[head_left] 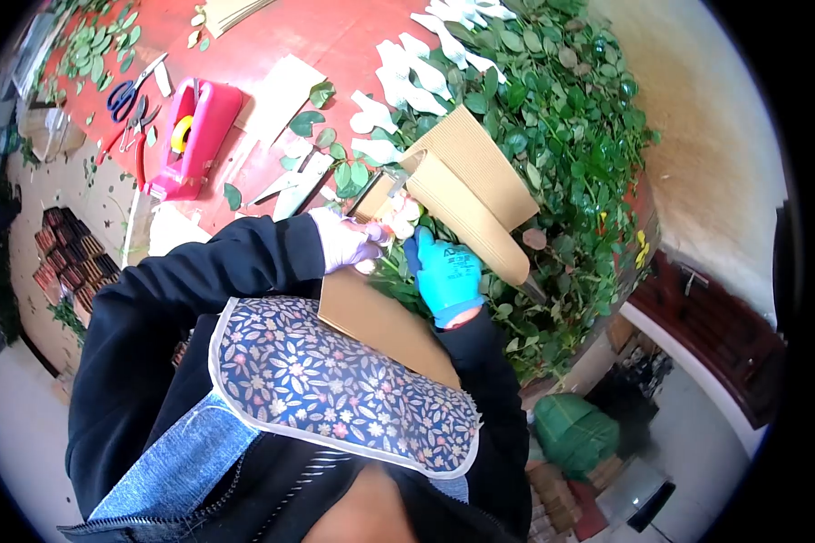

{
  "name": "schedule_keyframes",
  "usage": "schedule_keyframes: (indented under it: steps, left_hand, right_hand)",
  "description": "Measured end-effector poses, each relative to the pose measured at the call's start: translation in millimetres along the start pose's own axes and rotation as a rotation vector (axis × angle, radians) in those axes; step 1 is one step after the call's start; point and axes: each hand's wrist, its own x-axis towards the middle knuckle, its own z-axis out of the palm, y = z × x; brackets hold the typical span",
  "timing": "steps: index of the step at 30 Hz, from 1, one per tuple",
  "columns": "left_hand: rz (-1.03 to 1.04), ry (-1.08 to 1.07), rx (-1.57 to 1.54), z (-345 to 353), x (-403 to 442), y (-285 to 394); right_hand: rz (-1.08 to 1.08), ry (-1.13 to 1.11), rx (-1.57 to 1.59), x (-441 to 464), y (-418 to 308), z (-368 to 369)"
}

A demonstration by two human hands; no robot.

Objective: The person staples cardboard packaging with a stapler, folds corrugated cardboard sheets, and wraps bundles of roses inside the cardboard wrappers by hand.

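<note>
A few pale pink roses (402, 217) with leafy green stems are in front of me, close to both hands. My left hand (346, 242), in a pale lilac glove, has its fingers closed at the left side of the blooms. Just below the blooms, my right hand (448, 276) in a blue glove closes around the stems. A folded sheet of corrugated cardboard (471, 190) stands beyond the right hand, on the foliage. Another brown cardboard sheet (380, 321) lies below the hands, against the flowered apron (335, 389). The fingertips are partly hidden by blooms and leaves.
On the red table (254, 36) are a pink tape dispenser (190, 145), dark-handled scissors (131, 89), red-handled pruners (139, 136) and more scissors (299, 185). Leafy stems (561, 136) with white-sleeved heads (407, 72) are heaped at right. A green bundle (575, 433) sits on the floor.
</note>
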Motion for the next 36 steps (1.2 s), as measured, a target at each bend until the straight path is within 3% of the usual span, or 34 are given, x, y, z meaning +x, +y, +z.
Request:
schedule_keyframes:
  steps: [4, 6, 10, 14, 17, 22, 23, 27, 32, 34, 35, 36]
  left_hand:
    - [-0.116, -0.034, -0.086, 2.8, 0.7, 4.2]
    - [-0.359, -0.163, -0.219, -11.4, 5.6, 14.9]
    - [-0.373, -0.177, -0.247, -5.2, 3.1, 12.6]
    - [-0.262, -0.083, -0.168, 3.8, 3.1, 7.0]
    - [-0.293, -0.277, -0.153, -8.0, 6.6, 8.0]
    - [0.162, 0.076, -0.262, -12.2, 13.3, -18.1]
    - [0.028, 0.031, -0.391, -24.9, 17.9, -12.9]
    - [0.051, 0.228, -0.184, -36.5, 29.9, -15.2]
    - [0.03, 0.084, 0.112, -20.1, 30.6, 7.9]
    - [-0.281, -0.002, -0.354, 3.7, 22.3, -1.5]
    - [-0.17, -0.028, -0.201, -1.4, 21.5, 3.6]
    - [-0.028, 0.139, 0.047, -1.4, 22.5, 4.3]
  right_hand:
    - [-0.031, 0.059, 0.004, 5.7, 2.3, 10.3]
    - [-0.024, 0.08, 0.016, 8.4, 1.3, 12.3]
    - [-0.003, 0.163, 0.157, 15.6, -4.9, 6.7]
    - [-0.012, 0.18, 0.193, 17.4, -7.0, 3.3]
    - [0.023, 0.157, 0.195, 15.6, -9.0, 6.6]
    - [-0.058, 0.358, 0.138, 16.4, -9.6, 4.3]
    - [0.0, 0.337, 0.146, 13.8, -10.2, 10.6]
    - [0.009, 0.219, 0.198, 4.7, -6.4, 21.0]
    - [0.012, 0.153, 0.235, 0.7, 0.4, 3.9]
    - [0.032, 0.129, 0.271, -1.1, 2.6, -1.8]
    - [0.057, 0.243, 0.237, -4.0, 2.2, -3.5]
    - [0.081, 0.353, 0.201, -7.7, 1.4, -2.4]
